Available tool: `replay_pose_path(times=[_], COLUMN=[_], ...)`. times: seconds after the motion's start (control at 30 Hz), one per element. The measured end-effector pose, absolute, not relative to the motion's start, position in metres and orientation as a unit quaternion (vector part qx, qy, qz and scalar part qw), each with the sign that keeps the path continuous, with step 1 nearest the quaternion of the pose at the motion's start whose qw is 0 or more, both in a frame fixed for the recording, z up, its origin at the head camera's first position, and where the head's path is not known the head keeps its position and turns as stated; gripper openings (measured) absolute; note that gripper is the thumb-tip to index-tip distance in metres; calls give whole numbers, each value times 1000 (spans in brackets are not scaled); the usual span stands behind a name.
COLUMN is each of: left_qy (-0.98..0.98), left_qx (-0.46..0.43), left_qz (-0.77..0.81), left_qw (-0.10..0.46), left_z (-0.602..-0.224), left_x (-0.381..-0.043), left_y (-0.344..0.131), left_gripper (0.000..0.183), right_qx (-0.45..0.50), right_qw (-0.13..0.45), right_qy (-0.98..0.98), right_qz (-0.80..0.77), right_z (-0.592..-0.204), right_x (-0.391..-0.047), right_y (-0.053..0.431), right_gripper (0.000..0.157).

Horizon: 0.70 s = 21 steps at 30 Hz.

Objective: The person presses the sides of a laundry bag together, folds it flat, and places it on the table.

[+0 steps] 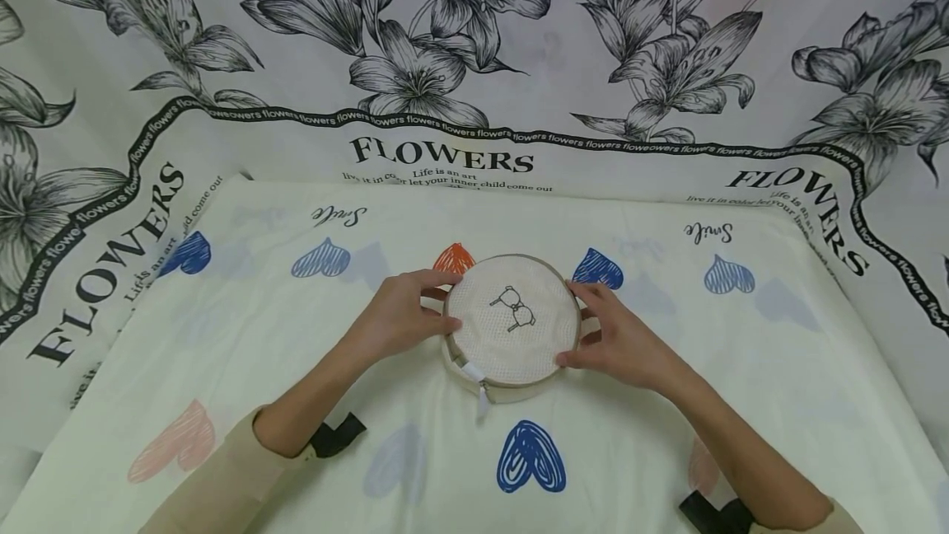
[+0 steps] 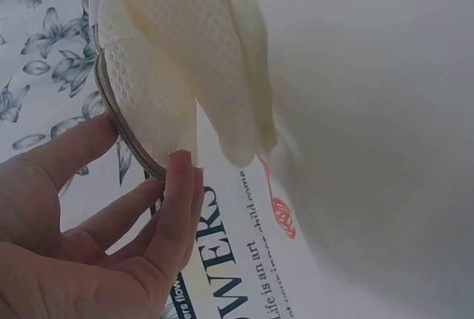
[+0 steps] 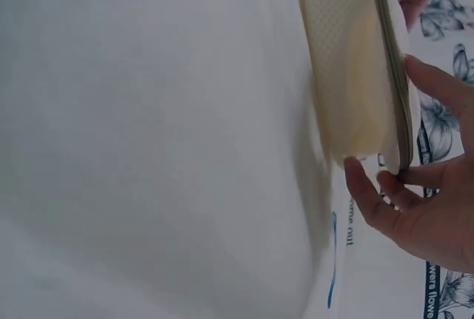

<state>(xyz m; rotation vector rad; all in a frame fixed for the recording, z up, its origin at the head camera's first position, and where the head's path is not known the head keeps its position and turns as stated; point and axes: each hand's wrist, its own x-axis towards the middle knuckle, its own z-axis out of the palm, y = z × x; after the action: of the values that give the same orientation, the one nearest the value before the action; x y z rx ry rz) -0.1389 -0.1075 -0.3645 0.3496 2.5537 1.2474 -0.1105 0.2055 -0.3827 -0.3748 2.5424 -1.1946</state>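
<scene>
"What are the hands doing?"

"The left hand [image 1: 404, 311] is pinching the left rim of a round mesh pouch [image 1: 504, 353] between thumb and fingers; the right hand [image 1: 619, 340] is gripping the opposite rim likewise."

"And where is the pouch?"

"It's sitting between them, over a heart-printed sheet [image 1: 630, 435] — I can't tell whether its whole base is touching. The lid is facing up, showing a glasses drawing [image 1: 523, 316] and hiding the inside. A zip pull [image 1: 483, 400] is hanging at the near side."

"Anything cut off?"

"Both wrist views are cropping the pouch at the top. In the head view it's covering part of an orange heart [image 1: 452, 257], the right sleeve [image 1: 838, 522] is barely entering at the bottom — and the floral cloth [image 1: 652, 165] behind is running past the edges."
</scene>
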Motion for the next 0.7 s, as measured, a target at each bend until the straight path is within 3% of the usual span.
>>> replay_pose_path(times=[0.7], left_qy=[897], left_qx=[158], left_qz=[383], left_qw=[156], left_z=[-368], left_x=[-139], left_y=[-106], left_gripper=[70], right_qx=[-121], right_qw=[179], right_qy=[895], right_qz=[-389], right_z=[-393], right_x=[-111], right_y=[200], right_gripper=[102])
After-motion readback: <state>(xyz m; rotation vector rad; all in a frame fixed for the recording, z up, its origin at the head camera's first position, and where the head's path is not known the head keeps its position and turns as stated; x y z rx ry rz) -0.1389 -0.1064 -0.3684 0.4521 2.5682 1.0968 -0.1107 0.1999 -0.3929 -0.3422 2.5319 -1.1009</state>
